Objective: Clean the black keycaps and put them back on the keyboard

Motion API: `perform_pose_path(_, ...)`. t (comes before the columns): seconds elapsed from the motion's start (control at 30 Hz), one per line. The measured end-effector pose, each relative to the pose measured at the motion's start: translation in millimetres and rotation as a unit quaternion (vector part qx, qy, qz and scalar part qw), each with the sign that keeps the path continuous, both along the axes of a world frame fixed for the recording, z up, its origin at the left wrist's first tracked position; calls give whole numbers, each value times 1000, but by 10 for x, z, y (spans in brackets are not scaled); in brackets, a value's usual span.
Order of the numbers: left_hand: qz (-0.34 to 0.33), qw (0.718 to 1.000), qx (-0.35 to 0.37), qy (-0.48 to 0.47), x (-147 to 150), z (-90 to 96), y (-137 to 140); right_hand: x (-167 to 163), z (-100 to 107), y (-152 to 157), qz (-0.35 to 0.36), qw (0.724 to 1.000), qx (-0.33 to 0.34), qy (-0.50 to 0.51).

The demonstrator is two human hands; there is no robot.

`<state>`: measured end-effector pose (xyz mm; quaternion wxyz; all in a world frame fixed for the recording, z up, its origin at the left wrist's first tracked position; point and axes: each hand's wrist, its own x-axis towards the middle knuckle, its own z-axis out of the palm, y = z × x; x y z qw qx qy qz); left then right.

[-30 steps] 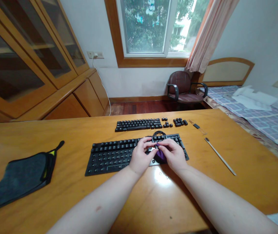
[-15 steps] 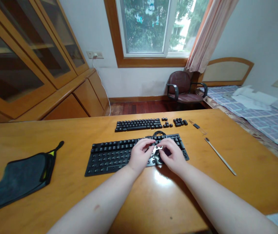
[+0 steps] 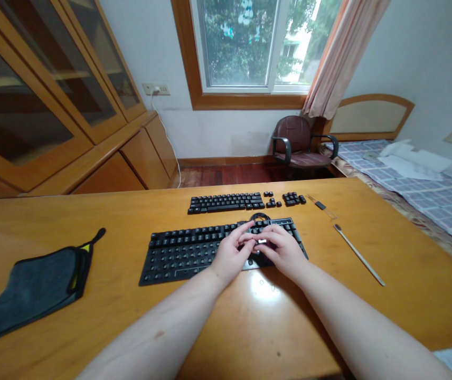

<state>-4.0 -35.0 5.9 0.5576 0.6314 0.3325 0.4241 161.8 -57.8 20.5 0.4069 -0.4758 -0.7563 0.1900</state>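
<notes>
A black keyboard (image 3: 180, 256) lies on the wooden desk, most of its keycaps off and the switches bare; the top rows still have caps. Over its right part, my left hand (image 3: 232, 250) has thumb and fingers drawn together. My right hand (image 3: 283, 247) faces it with thumb and fingers pinched, the fingertips of both hands meeting. A small bright patch shows between the right fingers; whatever the fingertips hold is too small and hidden to name.
Loose black keycaps (image 3: 226, 202) are laid out in keyboard order behind the keyboard. A wire keycap puller (image 3: 320, 205) and a thin brush (image 3: 358, 254) lie to the right. At left is a folded dark cloth (image 3: 39, 282). A coiled cable (image 3: 260, 216) sits behind the keyboard.
My two hands have come closer together, and their fingertips now meet over the keyboard. Less of the shiny plate between them is visible.
</notes>
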Motion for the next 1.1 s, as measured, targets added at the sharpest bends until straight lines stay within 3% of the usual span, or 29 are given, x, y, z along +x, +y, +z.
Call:
perform_pose_path(0.1,42,994,70,66,-25,18,-10,48,11,28,-34,999,11,-6)
perform_pose_path(0.2,99,968,170,157,-46,45,-6,131,31,80,-86,996,13,-21)
perform_pose_path(0.4,100,911,288,277,-27,68,-8,218,-2,141,-92,990,-29,-106)
perform_pose_path(0.7,95,881,297,357,-7,15,-15,368,22,176,-150,972,-49,-171)
perform_pose_path(1.1,63,870,289,394,7,-22,-26,348,-49,171,-109,961,-77,-244)
